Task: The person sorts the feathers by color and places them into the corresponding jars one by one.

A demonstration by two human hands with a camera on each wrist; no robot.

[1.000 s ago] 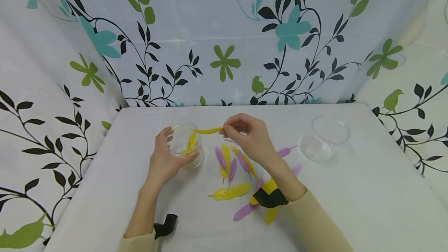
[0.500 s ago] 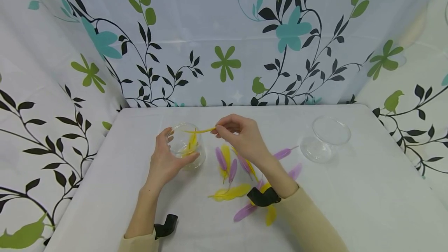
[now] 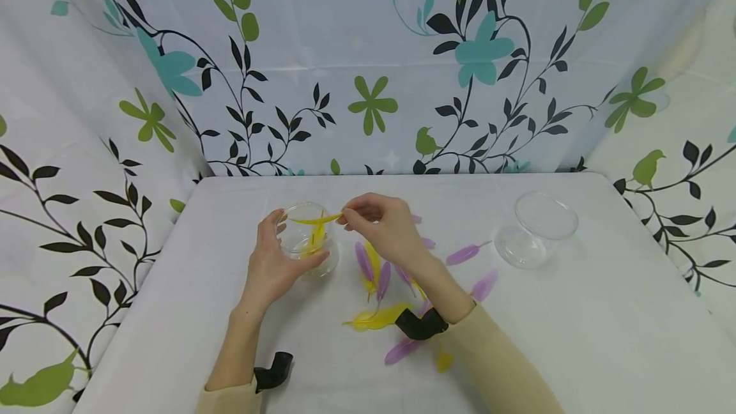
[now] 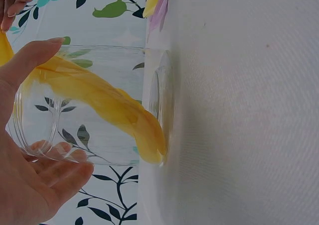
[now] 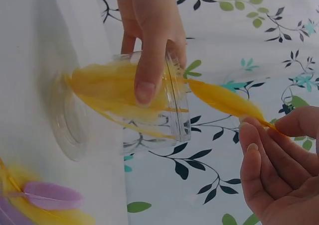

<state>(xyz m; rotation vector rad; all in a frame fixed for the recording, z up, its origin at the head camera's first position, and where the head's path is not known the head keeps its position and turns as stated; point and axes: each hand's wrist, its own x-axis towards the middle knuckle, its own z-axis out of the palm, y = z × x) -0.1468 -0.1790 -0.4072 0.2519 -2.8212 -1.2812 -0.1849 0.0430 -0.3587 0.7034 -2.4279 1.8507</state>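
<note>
Head view: loose purple feathers (image 3: 463,254) and yellow feathers (image 3: 376,318) lie scattered on the white worktop (image 3: 609,337), near its middle. The right forearm, in a beige sleeve (image 3: 500,363), passes above them, and with its black wrist mount (image 3: 421,324) it hides part of the group. Well apart, toward the right edge, stands a second glass jar (image 3: 529,235). Behind everything hangs a white curtain (image 3: 322,11) printed with leaves, flowers and birds.

The left hand (image 3: 275,270) has its grip wrapped round a clear glass jar (image 3: 294,240), thumb on the near side and fingers on the far side, partly covering the wall. This jar stands upright on the worktop, mouth up. A yellow plume (image 4: 119,108) leans inside, its long axis slanting from the bottom up toward the rim.

The right hand (image 3: 382,225) has a narrow grip, thumb and fingertips pinching one end of a slim yellow feather (image 5: 222,98). In the head view that feather lies nearly level, long axis running left to right, its free end pointing left across the jar's mouth. Whether it touches the rim I cannot tell.
</note>
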